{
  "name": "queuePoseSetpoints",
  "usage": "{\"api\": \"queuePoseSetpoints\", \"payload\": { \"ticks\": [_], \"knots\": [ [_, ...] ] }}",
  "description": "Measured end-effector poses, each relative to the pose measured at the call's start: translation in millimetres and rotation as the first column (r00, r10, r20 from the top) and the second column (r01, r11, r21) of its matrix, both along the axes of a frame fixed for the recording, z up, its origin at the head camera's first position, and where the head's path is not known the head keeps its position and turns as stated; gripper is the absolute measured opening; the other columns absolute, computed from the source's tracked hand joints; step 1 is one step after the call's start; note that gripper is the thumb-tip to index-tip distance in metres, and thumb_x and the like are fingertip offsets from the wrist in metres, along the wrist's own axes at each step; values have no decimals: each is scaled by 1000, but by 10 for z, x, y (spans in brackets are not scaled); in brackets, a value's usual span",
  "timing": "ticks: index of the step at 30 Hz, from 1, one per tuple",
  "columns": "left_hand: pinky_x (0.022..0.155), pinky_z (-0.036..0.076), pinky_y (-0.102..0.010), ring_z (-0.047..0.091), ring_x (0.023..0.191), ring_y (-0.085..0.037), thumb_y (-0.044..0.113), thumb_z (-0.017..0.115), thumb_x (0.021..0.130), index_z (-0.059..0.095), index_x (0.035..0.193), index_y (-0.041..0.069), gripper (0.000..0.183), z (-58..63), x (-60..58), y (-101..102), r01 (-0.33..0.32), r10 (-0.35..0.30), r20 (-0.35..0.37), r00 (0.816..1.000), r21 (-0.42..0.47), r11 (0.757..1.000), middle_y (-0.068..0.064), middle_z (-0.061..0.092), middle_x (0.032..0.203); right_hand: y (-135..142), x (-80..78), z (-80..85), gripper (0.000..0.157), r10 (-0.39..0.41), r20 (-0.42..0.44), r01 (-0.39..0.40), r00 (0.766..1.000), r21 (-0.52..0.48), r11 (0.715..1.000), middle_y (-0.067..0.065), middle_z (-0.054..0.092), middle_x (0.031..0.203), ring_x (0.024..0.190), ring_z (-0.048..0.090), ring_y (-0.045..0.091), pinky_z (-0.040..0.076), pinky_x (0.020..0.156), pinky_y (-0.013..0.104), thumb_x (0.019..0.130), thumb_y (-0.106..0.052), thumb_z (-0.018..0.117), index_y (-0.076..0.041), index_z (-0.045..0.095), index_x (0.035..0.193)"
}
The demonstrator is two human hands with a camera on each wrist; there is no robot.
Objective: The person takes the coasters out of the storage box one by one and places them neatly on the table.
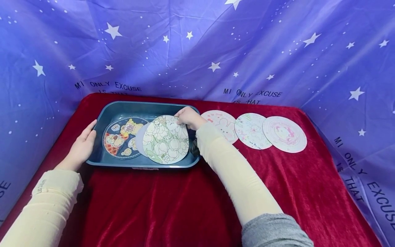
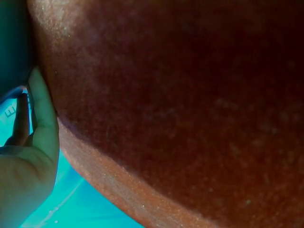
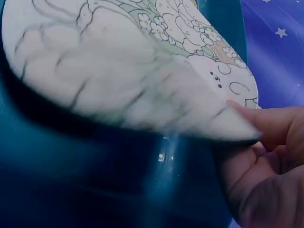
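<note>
My right hand (image 1: 189, 116) pinches the upper right edge of a thin round mat (image 1: 166, 142) with a white-flower and green-leaf print. In the right wrist view, thumb and fingers hold the mat's edge, and the mat is tilted above the tray floor. A dark teal rectangular tray (image 1: 132, 106) lies beneath it. On the tray's floor rests a navy round mat (image 1: 118, 151) with cartoon animals. A plain pale lavender disc (image 1: 141, 140) shows partly between these two mats. My left hand (image 1: 81, 147) touches the tray's left side from outside, its fingers fairly straight.
To the right of the tray, a pink bunny mat (image 1: 223, 121), a pale floral mat (image 1: 251, 132) and a pink-ringed mat (image 1: 285, 133) overlap in a row. Red velvet cloth (image 1: 160, 206) covers the table. A purple star-print curtain (image 1: 185, 51) stands behind.
</note>
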State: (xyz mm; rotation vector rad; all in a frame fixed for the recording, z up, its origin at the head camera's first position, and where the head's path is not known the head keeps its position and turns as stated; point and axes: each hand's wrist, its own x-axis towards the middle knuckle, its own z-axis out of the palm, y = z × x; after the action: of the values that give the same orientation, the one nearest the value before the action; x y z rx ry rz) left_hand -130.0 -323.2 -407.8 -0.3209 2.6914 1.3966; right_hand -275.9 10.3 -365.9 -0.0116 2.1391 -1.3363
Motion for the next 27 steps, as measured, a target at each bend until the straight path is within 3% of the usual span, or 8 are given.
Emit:
{"api": "queuePoseSetpoints", "payload": {
  "ticks": [4,13,27],
  "knots": [
    [112,11,-75,8,146,-55,36,19,108,3,160,17,57,-5,-2,4,0,0,-10,1000,-10,1000,-33,7,160,29,-5,25,35,-36,35,38,999,-36,999,11,69,98,69,62,13,57,64,27,92,10,57,2,66,125],
    [111,11,-75,8,146,-56,36,19,108,3,160,17,57,-15,-1,-2,2,-2,-10,1000,-22,1000,-34,7,160,128,15,77,34,-106,72,114,992,-120,986,8,67,93,64,63,11,56,58,23,94,8,57,2,66,126],
    [111,11,-76,8,146,-56,36,19,109,2,160,18,57,3,1,-1,7,-7,-4,1000,-23,1000,-33,6,160,314,93,184,39,-218,73,229,973,-201,952,12,68,104,66,65,10,58,59,22,93,6,59,1,61,132]
  ]
}}
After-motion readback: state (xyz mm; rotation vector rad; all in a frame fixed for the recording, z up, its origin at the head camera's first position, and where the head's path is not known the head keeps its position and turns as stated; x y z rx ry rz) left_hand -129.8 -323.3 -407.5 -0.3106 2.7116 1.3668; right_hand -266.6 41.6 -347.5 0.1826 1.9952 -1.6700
